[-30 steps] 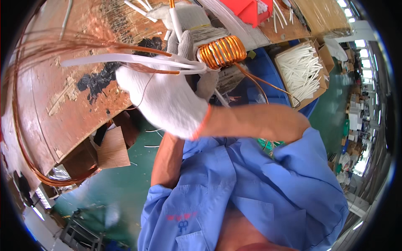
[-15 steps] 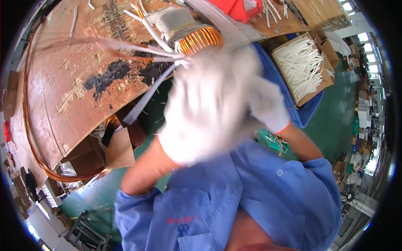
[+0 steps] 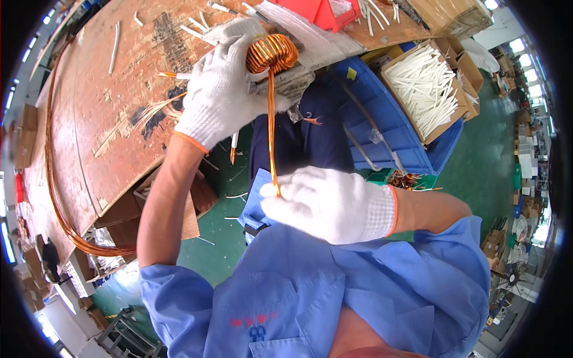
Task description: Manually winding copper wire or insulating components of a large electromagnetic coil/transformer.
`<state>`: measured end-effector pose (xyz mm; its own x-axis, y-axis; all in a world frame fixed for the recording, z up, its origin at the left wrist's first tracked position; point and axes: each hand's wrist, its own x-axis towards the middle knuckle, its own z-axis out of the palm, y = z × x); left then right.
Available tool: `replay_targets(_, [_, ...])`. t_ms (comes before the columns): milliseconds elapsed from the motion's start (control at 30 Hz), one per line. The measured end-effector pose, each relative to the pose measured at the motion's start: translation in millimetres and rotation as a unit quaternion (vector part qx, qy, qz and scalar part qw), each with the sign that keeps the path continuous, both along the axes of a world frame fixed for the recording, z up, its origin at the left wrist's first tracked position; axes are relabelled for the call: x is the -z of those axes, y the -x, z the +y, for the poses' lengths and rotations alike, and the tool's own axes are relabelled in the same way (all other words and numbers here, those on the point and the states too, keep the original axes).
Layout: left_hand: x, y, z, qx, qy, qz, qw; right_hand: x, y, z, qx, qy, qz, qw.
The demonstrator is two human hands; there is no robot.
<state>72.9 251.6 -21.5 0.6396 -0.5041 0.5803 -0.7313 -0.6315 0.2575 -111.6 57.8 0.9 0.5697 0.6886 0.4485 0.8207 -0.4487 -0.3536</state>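
A ring-shaped coil wound with copper wire [image 3: 271,55] is at the table's near edge. My left hand [image 3: 221,89], in a white knitted glove, is closed around its left side, the thumb reaching below it. From the coil's front a bundle of copper wire [image 3: 271,128] runs straight down toward my body. My right hand [image 3: 328,203], also gloved, pinches the lower end of this wire between thumb and fingers. Other copper leads [image 3: 161,110] stick out left of my left hand, some in white sleeving. A sleeved lead [image 3: 233,148] with a bare copper tip hangs below it.
The worn wooden table [image 3: 89,119] carries loose white sleeve pieces [image 3: 114,48] and a red bin [image 3: 316,13]. At right, a cardboard box of white tubes [image 3: 424,89] sits on a blue crate [image 3: 382,119]. Long copper wires [image 3: 57,209] loop over the left table edge.
My hands, close together and blurred at the coil before, are apart now. The right has come down toward my body with the wire; the left has shifted up and left onto the coil.
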Motion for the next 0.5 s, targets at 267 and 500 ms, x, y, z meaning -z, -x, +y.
replay_targets(267, [49, -13, -25, 0.013, 0.215, -0.027, 0.976, -30, -44, 34, -0.077, -0.065, -0.102, 0.99])
replay_targets(500, [47, -21, -24, 0.1, 0.322, 0.076, 0.938, -45, -149, 123, -0.115, -0.107, -0.136, 0.978])
